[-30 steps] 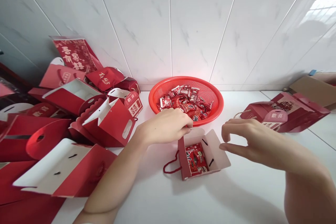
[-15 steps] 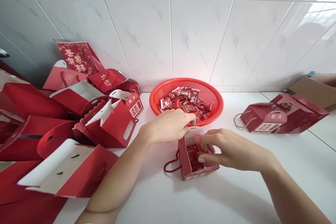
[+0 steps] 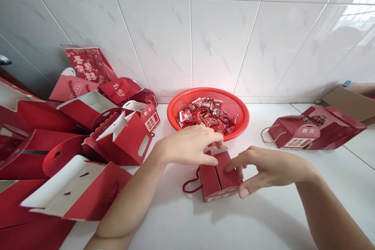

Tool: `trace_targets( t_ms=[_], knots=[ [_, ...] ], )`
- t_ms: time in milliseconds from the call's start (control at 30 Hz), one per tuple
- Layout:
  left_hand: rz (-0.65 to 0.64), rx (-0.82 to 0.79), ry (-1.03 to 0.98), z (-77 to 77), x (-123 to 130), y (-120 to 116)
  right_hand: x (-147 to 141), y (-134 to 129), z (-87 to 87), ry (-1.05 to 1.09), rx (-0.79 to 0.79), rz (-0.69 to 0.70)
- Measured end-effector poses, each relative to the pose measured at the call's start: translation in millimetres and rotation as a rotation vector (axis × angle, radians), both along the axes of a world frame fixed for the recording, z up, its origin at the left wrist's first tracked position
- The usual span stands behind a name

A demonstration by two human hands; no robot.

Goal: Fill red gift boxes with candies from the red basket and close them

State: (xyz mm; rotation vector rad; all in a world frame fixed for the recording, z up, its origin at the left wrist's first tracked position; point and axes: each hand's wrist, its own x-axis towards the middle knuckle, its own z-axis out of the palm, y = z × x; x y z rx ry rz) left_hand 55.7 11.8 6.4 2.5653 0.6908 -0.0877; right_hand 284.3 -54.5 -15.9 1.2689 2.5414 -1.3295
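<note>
A small red gift box (image 3: 227,177) lies on the white counter with its two flaps folded down over the contents, a thin gap between them. Its dark red cord handle (image 3: 191,186) loops out on the left side. My left hand (image 3: 195,144) reaches over the box's left flap and far end, fingers apart and thumb resting near the flap. From the right, my right hand (image 3: 258,170) touches the right flap with its fingertips, the thumb spread off by the near right corner. Just behind stands a red plastic basket (image 3: 243,114) with wrapped candies (image 3: 205,114).
Several red boxes (image 3: 120,140) and bags crowd the left side, one box (image 3: 47,187) lying open nearby. More closed red gift boxes (image 3: 295,131) stand at the right, before a cardboard box (image 3: 348,103). A tiled wall (image 3: 222,39) rises behind.
The box's flaps have come down over the red packets that showed inside. My right hand has moved slightly right and its fingers have spread; my left hand has shifted slightly right.
</note>
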Motion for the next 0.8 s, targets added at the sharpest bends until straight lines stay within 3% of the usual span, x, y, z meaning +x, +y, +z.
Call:
trace_targets(
  t_ms=[233, 333, 500, 700, 800],
  knots=[
    [0.075, 0.243, 0.112, -21.2, 24, -15, 1, 4, -5.6, 0.002, 0.016, -0.032],
    [0.065, 0.271, 0.151, -27.4, 32, -20, -1, 4, -6.8, -0.003, -0.003, -0.04],
    [0.038, 0.192, 0.136, -25.3, 29, -15, -2, 5, -9.2, -0.068, 0.03, -0.079],
    [-0.059, -0.067, 0.062, -14.0, 13, -1, -4, 9, -15.3, -0.26, 0.078, -0.115],
    [-0.098, -0.12, 0.107, -14.5, 13, 1, -6, 10, -18.0, -0.333, 0.071, -0.125]
  ],
)
